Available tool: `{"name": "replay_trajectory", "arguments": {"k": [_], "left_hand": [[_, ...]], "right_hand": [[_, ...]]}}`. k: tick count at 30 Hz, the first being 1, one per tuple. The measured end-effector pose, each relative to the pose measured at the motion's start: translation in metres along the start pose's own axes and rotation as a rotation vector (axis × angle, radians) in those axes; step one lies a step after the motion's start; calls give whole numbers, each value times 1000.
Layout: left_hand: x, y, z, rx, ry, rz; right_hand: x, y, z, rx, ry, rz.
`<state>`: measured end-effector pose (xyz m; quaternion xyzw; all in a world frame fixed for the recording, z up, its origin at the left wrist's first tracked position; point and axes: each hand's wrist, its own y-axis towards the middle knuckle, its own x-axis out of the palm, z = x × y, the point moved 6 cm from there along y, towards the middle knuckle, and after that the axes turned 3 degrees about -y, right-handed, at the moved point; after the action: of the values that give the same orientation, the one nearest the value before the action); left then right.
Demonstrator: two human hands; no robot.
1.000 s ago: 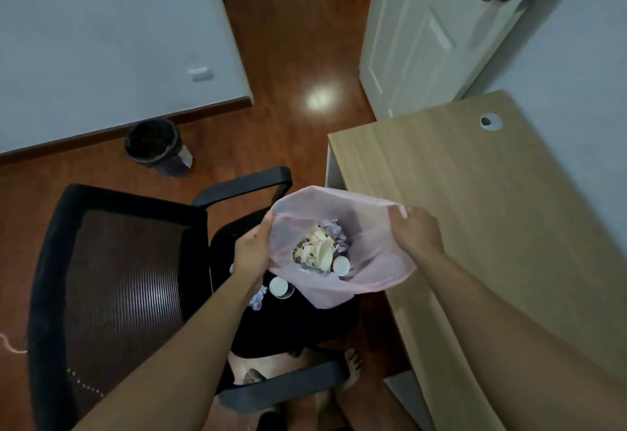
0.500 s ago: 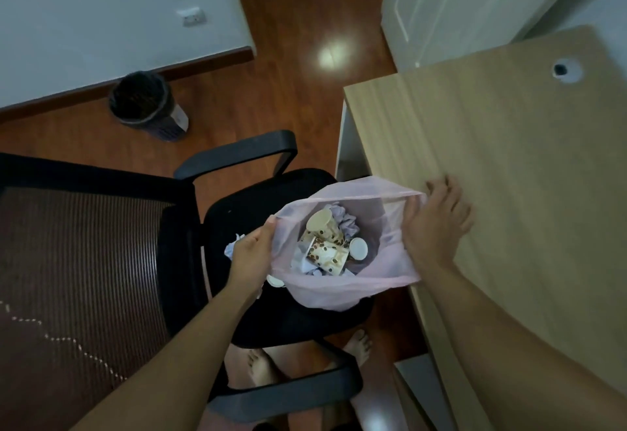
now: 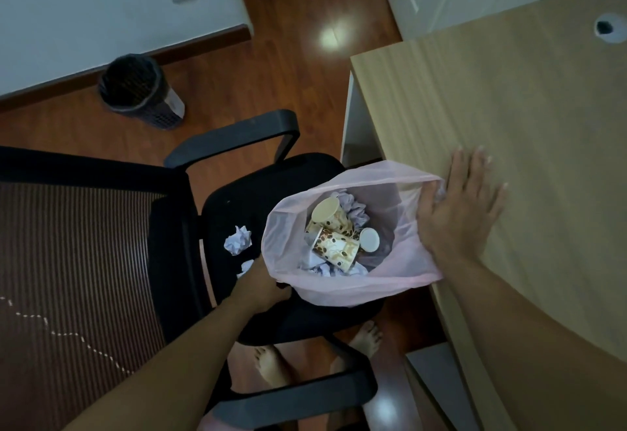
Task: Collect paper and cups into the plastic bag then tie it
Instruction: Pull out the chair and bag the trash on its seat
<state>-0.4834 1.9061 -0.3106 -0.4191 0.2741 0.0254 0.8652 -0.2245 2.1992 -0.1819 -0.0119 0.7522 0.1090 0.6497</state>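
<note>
Plastic bag (image 3: 339,281) sits on the chair seat (image 3: 237,199), its rim pressed to the tabletop (image 3: 509,108) by the flat right hand (image 3: 458,216), apparently to hold the mouth wide. The left hand (image 3: 261,286) reaches low beside crumpled paper (image 3: 238,239), its grip hidden.

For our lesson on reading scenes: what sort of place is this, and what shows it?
Probably a home office or study: a wooden desk with a cable hole, a black mesh office chair and a wastebasket on the wood floor.
</note>
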Motion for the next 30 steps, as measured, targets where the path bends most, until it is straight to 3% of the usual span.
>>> {"name": "replay_trajectory", "arguments": {"k": [2,5,8,11,14,19,21,24,27,30], "left_hand": [[16,9,-20,-183,60,-24],[24,17,-36,-290,-250,111],[8,11,-6,-112,-322,189],[-30,9,16,110,-247,252],[-78,3,15,135,-184,361],[-166,-34,64,183,-679,609],[-185,-55,107,322,-754,600],[-182,-84,168,515,-663,464],[-142,-82,197,567,-438,261],[-103,-53,188,568,-157,246]], "right_hand": [[0,-1,0,4,8,15],[-1,0,-1,0,13,39],[-3,0,-1,-3,-1,50],[-5,-1,-2,5,21,47],[-7,-2,-4,4,25,54],[-9,-2,-5,18,41,47],[-9,-2,-6,18,37,48],[-11,-3,-6,14,33,43],[-10,-3,-5,12,39,26],[-8,-2,-4,19,44,33]]}}
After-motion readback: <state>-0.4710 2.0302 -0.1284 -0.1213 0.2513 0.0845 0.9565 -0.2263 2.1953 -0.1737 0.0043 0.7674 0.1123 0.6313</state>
